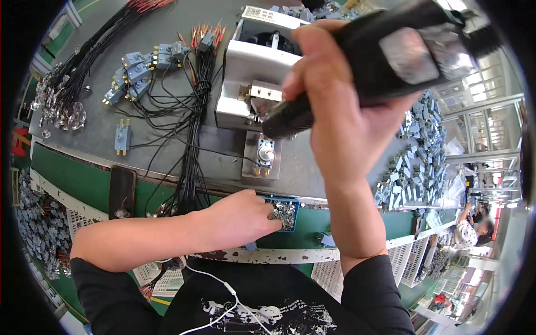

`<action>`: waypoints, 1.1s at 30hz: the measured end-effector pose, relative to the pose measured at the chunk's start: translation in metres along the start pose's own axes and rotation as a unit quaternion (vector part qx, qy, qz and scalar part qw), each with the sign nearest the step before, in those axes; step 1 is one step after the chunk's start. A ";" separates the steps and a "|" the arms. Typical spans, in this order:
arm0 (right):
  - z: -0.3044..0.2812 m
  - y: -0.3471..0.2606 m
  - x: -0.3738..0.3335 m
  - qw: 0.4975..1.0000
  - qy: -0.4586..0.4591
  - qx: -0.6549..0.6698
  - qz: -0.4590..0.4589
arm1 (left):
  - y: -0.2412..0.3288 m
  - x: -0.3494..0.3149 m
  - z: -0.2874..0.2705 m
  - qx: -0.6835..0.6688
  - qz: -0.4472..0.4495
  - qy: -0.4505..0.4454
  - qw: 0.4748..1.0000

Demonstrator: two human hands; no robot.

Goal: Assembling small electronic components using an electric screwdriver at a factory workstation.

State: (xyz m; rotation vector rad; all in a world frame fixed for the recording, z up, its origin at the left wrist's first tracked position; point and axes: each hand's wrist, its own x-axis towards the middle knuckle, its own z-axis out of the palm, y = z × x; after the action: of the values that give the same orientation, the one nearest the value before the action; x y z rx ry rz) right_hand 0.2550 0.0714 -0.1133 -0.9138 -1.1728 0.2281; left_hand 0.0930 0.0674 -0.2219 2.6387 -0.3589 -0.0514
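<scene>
Fingers of the right hand [340, 106] wrap firmly around a black power driver [365, 61], whose nose slants down and left beside a pale metal fixture [237, 84]. Just below that nose, a connector part [266, 152] sits in a metal block [251, 174] on the grey bench; a black lead appears to reach it. The left hand [245, 220] curls over a blue tray [296, 215] of small metal pieces, and whether it pinches one cannot be told.

Work looks partway through a batch. Blue-grey parts with leads [137, 72] lie clustered at the left, near a thick bundle of black cables [196, 106], and seem done. The seated part looks in progress; whether its screws are tight does not show. A large heap of similar parts [413, 173] at the right seems left to do.

As for writing, silver labels [410, 56] on the driver are too blurred to read. A white label [268, 15] atop the fixture carries a square code and printed characters, and pale print [268, 312] marks the dark shirt.
</scene>
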 end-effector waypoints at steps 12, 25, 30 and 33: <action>-0.048 -0.025 -0.020 0.998 0.011 -0.055 0.032 | 0.000 -0.009 -0.021 -0.012 -0.050 0.108 0.993; -0.056 -0.021 -0.028 0.999 -0.028 -0.028 0.025 | -0.036 0.003 -0.029 0.069 -0.170 0.278 0.943; -0.054 -0.014 -0.027 0.998 -0.049 -0.015 0.022 | -0.037 0.002 -0.030 0.041 -0.194 0.269 0.942; -0.054 -0.010 -0.027 0.998 -0.062 -0.007 0.020 | -0.038 0.002 -0.028 0.028 -0.190 0.279 0.941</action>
State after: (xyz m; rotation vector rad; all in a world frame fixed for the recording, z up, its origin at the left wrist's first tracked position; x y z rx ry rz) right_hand 0.2874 0.0226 -0.1296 -0.9464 -1.2720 0.3137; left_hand 0.1068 0.1119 -0.2142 2.5946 0.3456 0.5783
